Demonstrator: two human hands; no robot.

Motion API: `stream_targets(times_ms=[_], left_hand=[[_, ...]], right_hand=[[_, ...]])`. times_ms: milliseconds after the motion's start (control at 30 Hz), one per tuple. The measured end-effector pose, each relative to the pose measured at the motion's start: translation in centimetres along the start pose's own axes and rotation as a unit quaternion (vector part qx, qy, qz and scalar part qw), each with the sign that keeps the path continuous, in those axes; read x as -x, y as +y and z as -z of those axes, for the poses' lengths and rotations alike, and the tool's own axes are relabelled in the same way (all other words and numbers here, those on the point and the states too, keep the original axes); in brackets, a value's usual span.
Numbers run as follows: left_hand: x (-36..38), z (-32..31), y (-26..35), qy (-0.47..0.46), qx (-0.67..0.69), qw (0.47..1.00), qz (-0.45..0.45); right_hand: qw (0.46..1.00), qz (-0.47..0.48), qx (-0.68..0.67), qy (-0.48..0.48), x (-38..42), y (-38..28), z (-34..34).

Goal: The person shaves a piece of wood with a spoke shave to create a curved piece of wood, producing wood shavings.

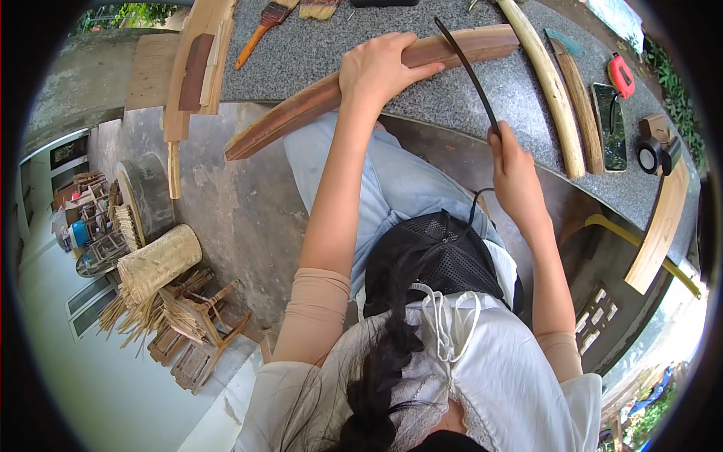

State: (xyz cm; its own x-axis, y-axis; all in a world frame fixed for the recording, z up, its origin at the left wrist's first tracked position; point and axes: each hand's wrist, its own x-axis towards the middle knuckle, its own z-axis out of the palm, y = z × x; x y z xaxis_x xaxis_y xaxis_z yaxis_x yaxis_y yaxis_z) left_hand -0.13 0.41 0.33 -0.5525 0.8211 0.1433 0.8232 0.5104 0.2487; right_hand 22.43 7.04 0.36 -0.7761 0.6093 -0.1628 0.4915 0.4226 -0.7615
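My left hand (374,71) grips a long brown piece of wood (305,104) from above, thumb stretched along its face. The wood lies slanted over the edge of the grey speckled stone table (444,102), its near left end sticking out past it. In my right hand (517,177) is the lower end of a long, thin, dark, blade-like tool (473,75), fingers closed around it. The tool points up and away, and its upper part crosses over the wood's right portion in this view.
A pale peeled stick (544,90), a wooden-handled blade (581,98), a phone (610,128), a red tape measure (621,75) and a black tape roll (652,157) lie at right. Brushes (262,30) lie at upper left, near wooden boards (197,71). Below stands a woven basket (162,264).
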Motion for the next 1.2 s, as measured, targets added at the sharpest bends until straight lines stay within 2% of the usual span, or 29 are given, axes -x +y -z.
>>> stream_targets(times_ms=[67,267,367,400,433,500,633,700,867,967,1033,1200], left_hand=[[0.2,-0.2,0.1,-0.003,0.001,1.0,0.003],[0.1,0.1,-0.1,-0.005,-0.002,1.0,-0.001],[0.1,0.0,-0.1,-0.019,0.002,1.0,0.0],[0.1,-0.1,-0.2,0.005,0.002,1.0,-0.014],[0.2,-0.3,-0.2,0.028,0.0,0.999,-0.029],[0.3,-0.4,-0.2,0.002,0.003,1.0,-0.021],[0.1,0.0,-0.1,-0.02,0.0,1.0,-0.008],[0.2,0.2,-0.1,-0.023,0.0,1.0,-0.002],[0.1,-0.4,-0.3,-0.014,0.009,1.0,-0.016],[0.1,-0.5,-0.4,0.006,0.01,1.0,-0.027],[0.1,-0.1,-0.2,-0.004,0.011,1.0,-0.016],[0.0,0.1,-0.1,0.011,0.015,1.0,-0.021]], right_hand=[[0.999,-0.037,0.001,-0.013,0.4,-0.3,0.5],[0.999,-0.035,-0.013,-0.026,-3.2,-2.0,-0.1],[1.0,-0.018,0.005,-0.004,0.2,0.0,-0.4],[1.0,-0.017,0.007,-0.005,0.4,0.1,-0.2],[0.999,-0.034,0.01,-0.016,0.6,0.0,0.2],[0.997,-0.065,0.006,-0.044,0.1,-1.3,1.0],[0.999,-0.02,-0.023,-0.022,-3.3,-2.4,-0.1],[1.0,-0.006,0.009,-0.008,-2.9,-1.6,-0.6],[1.0,-0.025,-0.014,0.007,1.5,-0.6,0.1],[0.999,-0.032,0.008,-0.012,-1.6,-1.3,0.0],[1.0,0.012,0.0,0.003,-3.9,-1.7,-0.5],[1.0,0.0,0.016,0.012,0.6,-0.1,-0.4]])
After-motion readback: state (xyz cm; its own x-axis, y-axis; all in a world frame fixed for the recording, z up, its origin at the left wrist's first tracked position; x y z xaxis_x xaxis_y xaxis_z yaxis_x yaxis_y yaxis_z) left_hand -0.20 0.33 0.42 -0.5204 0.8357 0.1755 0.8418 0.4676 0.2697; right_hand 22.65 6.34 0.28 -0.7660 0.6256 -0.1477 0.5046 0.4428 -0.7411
